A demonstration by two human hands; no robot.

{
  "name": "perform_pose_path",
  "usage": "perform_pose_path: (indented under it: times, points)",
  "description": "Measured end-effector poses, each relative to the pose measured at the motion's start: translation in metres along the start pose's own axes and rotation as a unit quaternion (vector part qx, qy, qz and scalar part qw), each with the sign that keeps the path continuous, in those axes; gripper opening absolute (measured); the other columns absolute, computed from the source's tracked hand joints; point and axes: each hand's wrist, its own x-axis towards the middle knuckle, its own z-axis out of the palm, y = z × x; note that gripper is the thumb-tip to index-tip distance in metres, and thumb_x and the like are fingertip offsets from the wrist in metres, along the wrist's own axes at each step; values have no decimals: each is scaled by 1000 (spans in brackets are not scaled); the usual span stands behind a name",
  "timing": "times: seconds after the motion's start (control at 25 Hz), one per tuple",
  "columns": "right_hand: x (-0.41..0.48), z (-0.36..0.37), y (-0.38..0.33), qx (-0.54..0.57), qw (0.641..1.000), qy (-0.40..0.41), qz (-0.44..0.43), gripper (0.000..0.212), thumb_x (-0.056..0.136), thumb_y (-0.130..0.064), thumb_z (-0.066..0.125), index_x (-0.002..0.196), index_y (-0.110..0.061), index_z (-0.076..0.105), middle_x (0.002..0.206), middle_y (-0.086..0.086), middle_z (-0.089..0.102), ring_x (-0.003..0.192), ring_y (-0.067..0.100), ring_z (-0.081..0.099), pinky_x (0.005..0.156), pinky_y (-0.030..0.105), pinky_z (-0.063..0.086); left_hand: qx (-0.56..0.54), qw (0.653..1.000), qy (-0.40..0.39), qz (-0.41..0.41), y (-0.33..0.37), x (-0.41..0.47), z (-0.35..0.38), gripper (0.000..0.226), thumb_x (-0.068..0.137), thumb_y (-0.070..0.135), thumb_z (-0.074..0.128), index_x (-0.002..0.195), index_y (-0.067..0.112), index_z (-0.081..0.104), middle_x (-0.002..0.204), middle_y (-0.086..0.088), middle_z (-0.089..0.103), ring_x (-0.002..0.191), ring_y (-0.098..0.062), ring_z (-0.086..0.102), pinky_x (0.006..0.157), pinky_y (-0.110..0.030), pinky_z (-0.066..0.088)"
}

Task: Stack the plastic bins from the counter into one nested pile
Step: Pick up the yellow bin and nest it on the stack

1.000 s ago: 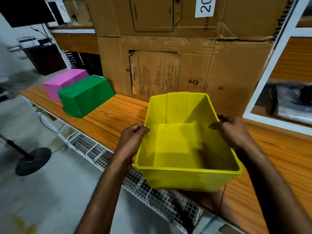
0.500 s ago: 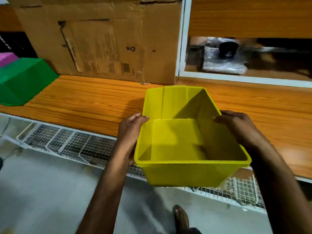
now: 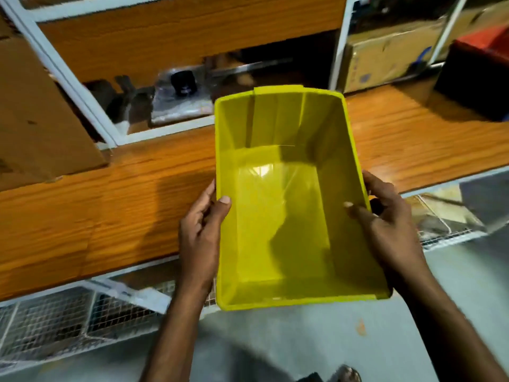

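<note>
STEP: carry phase, judged | OBJECT: yellow bin (image 3: 278, 205) upright, empty, held partly over the wooden counter (image 3: 96, 205) edge | HANDS: left hand (image 3: 202, 230) and right hand (image 3: 385, 221) each grasping a side wall, thumbs inside | NEXT: locate another bin, align openings, nest.

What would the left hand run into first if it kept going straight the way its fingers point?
Probably only the wooden counter. The left hand grips the yellow bin by its side rim, fingers pointing away along the outside wall. The hand's height above the counter is unclear.
</note>
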Motion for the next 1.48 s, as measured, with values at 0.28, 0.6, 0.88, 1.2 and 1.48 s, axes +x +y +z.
perform_pose_path:
  times: [0.28, 0.6, 0.88, 1.2, 1.48]
  points:
    - [75, -178, 48, -148, 977, 130, -83, 64, 95, -12, 67, 153, -31, 48, 101, -1, 50, 82, 9, 48, 78, 36, 43, 55, 991, -58, 103, 4, 3, 208, 46, 100, 27, 57, 146, 22, 55, 115, 16, 73, 103, -10, 66, 88, -35, 53]
    - [170, -283, 80, -189, 961, 191, -70, 61, 95, -16, 66, 152, -28, 50, 111, -4, 59, 93, 18, 55, 76, 31, 44, 53, 987, -97, 113, 0, 58, 368, 42, 99, 29, 58, 141, 24, 58, 96, 23, 71, 88, -8, 62, 79, -26, 50]
    - [271, -351, 85, -126, 978, 168, 15, 36, 86, -36, 65, 122, -38, 69, 86, -12, 69, 84, 21, 69, 81, 52, 58, 64, 973, -224, 7, 2, 141, 452, 41, 96, 4, 62, 132, 23, 62, 106, 10, 78, 99, -7, 74, 75, -16, 56]
    - [386, -402, 118, -259, 963, 33, -72, 32, 91, -50, 66, 116, -30, 64, 101, -9, 62, 85, 10, 63, 75, 43, 55, 103, 977, -183, -47, 31, 205, 523, 43, 96, 1, 56, 134, 20, 65, 116, -1, 78, 100, -19, 74, 78, -25, 59]
    - [479, -432, 103, -296, 901, -73, -309, 75, 79, -27, 76, 148, -18, 47, 138, 10, 47, 129, 32, 45, 106, 46, 43, 138, 982, -128, -3, 53, 176, 586, 46, 92, -3, 63, 124, 29, 70, 106, 5, 79, 99, -13, 72, 77, -18, 57]
